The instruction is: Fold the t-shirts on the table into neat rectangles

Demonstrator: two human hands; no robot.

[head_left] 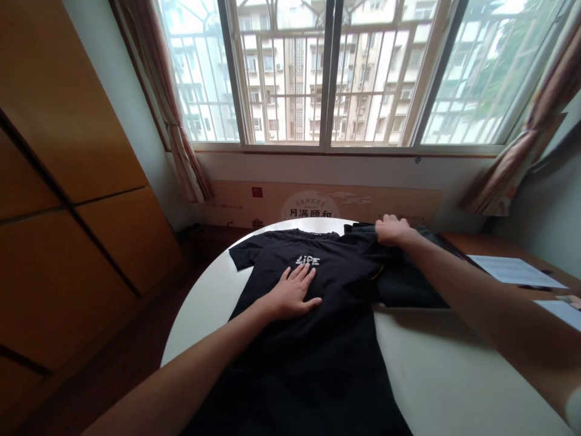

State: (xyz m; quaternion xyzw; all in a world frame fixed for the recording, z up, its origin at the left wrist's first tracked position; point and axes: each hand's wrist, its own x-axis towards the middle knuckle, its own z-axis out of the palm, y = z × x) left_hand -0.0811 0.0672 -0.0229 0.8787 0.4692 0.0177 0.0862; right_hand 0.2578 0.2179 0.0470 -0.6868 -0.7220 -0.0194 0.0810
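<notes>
A black T-shirt (pixel 281 345) with white lettering on its chest lies spread on a round white table (pixel 195 327), its collar toward the window. My left hand (pixel 295 293) rests flat on the chest just below the lettering, fingers spread. At the shirt's right sleeve, my right hand (pixel 393 231) is closed with the fingertips pinching the black cloth; the exact grip is partly hidden. Under and beside that sleeve is a pile of folded dark clothing (pixel 411 287), partly covered by my right forearm.
White papers (pixel 512 270) and a dark pen lie on a brown surface at the right. Behind the table, a printed cardboard panel (pixel 236 197) stands beneath the barred window. Wooden cabinets (pixel 109 242) line the left side, and tied curtains hang at both window ends.
</notes>
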